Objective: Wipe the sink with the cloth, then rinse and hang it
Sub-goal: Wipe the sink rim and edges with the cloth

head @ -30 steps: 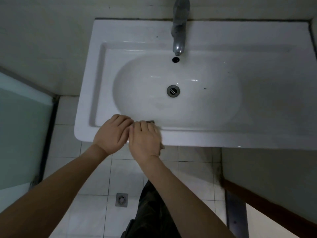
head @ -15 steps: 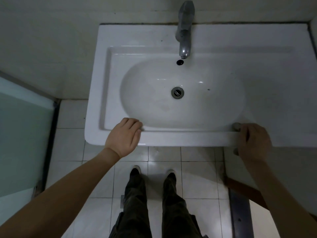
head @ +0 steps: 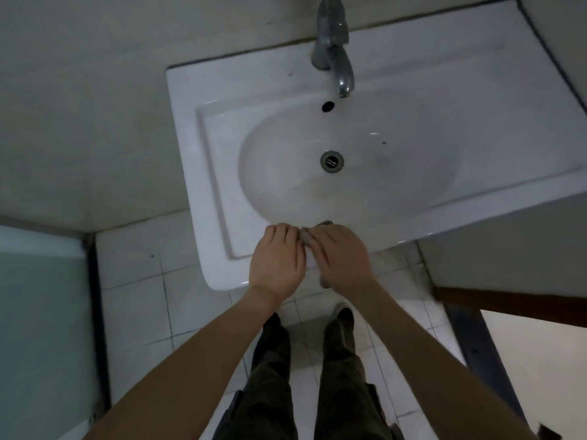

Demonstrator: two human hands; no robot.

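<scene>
On the near rim of the sink [head: 203, 198], both hands sit side by side, knuckles up, fingertips nearly meeting. The left hand [head: 277, 262] rests palm down on the white ledge with its fingers curled together, not spread. Right beside it, the right hand [head: 341, 257] is pressed flat over the cloth [head: 325, 223], fingers close together and angled toward the left hand. Only a small grey edge of that cloth peeks out past the fingertips, lying right at the lip of the bowl; whether the fingers pinch it or just press it down, hard to tell from here. Moving outward, the oval bowl opens just beyond the hands, with the round metal drain [head: 331, 161] at its middle and a dark overflow hole [head: 327, 106] higher up. The chrome tap [head: 333, 49] stands at the far rim, spout leaning over the bowl, no water seen running. Below the hands, dark trousers [head: 273, 392] and two dark shoes stand on pale floor tiles [head: 136, 306]. A frosted glass panel [head: 38, 328] fills the left edge.
</scene>
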